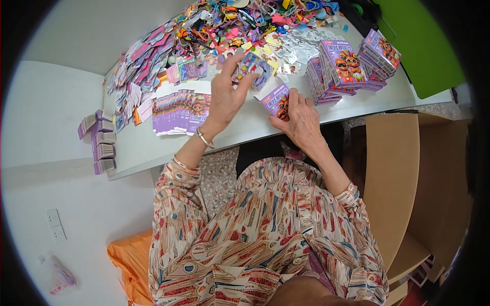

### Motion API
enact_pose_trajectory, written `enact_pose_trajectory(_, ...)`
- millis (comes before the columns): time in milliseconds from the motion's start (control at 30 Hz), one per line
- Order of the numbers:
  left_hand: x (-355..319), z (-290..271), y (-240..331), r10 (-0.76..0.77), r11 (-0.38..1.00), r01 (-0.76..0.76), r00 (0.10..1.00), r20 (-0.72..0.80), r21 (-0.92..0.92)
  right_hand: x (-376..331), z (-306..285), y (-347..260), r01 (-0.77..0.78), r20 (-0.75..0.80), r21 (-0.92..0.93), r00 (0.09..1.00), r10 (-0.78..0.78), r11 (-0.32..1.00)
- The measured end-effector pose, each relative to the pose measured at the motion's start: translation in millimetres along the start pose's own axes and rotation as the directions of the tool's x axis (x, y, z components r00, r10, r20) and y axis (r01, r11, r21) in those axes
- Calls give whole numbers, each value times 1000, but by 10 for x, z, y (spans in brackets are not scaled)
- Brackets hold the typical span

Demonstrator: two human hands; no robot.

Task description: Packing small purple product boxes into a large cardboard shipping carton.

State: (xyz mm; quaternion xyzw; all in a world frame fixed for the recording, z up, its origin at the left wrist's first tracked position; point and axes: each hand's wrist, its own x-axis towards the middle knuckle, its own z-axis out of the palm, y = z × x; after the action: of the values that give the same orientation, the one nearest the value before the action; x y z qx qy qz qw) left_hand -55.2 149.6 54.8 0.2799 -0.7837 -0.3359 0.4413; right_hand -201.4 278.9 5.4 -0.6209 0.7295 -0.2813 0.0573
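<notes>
My left hand (228,97), with a bracelet at its wrist, pinches a small shiny colourful packet (253,70) between thumb and fingers, just above the table. My right hand (304,120) grips a small purple printed box (278,105) at the table's front edge. The box is tilted, and a pale flap stands up at its far end, close to the packet. Left of my left hand lies a fanned row of flat purple printed box blanks (178,113). Stacks of filled-out purple boxes (348,66) stand to the right of my right hand.
A heap of small colourful trinkets (240,25) covers the back of the white table (138,158). Many loose cards (148,56) spread at the left. More purple boxes (102,137) line the left edge. A large cardboard box (390,178) stands at the right, an orange bag (131,260) lower left.
</notes>
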Motion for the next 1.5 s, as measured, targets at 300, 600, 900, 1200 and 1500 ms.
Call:
enact_pose_trajectory(300,-201,-9,-33,-73,990,65,996,53,129,-58,-45,-13,-51,18,18,999,51,999)
enact_pose_trajectory(600,-302,-107,-42,-44,969,11,991,127,248,-52,-46,-55,-32,76,4,997,32,999)
enact_pose_trajectory(900,-341,183,-2,241,837,-293,956,170,462,-61,-41,-65,-30,26,14,999,30,999)
enact_pose_trajectory(1200,789,-101,-1268,-165,845,13,957,238,534,39,-3,-38,-67,61,-47,996,70,997)
enact_pose_trajectory(1500,957,41,-1548,-204,812,50,958,201,582,35,-8,-13,-64,59,-58,996,67,996)
